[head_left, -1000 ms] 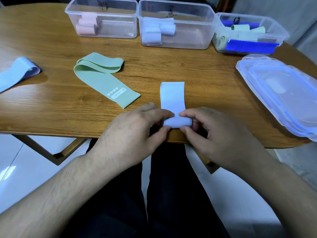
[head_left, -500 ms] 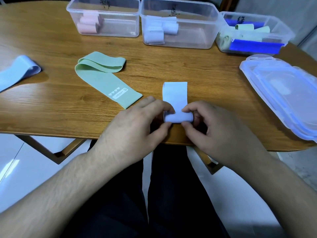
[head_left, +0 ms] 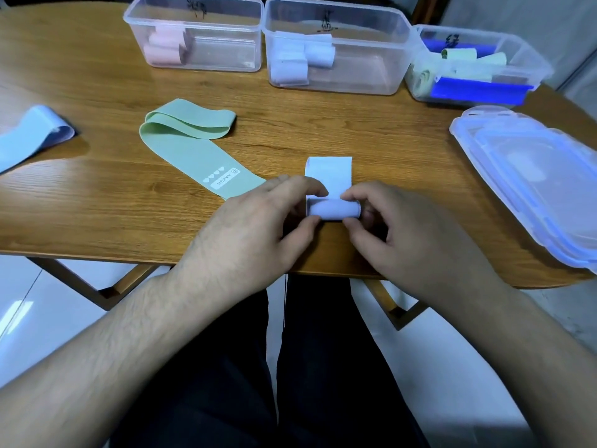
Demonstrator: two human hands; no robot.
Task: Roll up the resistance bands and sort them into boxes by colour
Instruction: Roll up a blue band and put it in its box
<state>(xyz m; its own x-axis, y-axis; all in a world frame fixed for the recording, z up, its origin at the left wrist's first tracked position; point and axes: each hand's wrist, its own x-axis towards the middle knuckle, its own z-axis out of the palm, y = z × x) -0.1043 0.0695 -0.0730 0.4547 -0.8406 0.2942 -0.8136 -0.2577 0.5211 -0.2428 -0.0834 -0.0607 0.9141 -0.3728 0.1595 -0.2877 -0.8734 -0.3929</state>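
Left hand [head_left: 258, 234], right hand [head_left: 416, 234] pinching.

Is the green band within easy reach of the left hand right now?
Probably yes: the green band lies flat just beside the left hand with nothing between, but that hand is pinching the lilac roll.

Three boxes stood in a row along the far side of the table [head_left: 97, 205]: the left box [head_left: 193, 33], the middle box [head_left: 336, 43] and the right box [head_left: 478, 63], each with rolled bands inside. A stack of lids [head_left: 533, 179] lay before the right box. The half-rolled band [head_left: 331, 192] lay near the front edge, a folded band [head_left: 190, 140] to its left, another band [head_left: 32, 134] at the far left.
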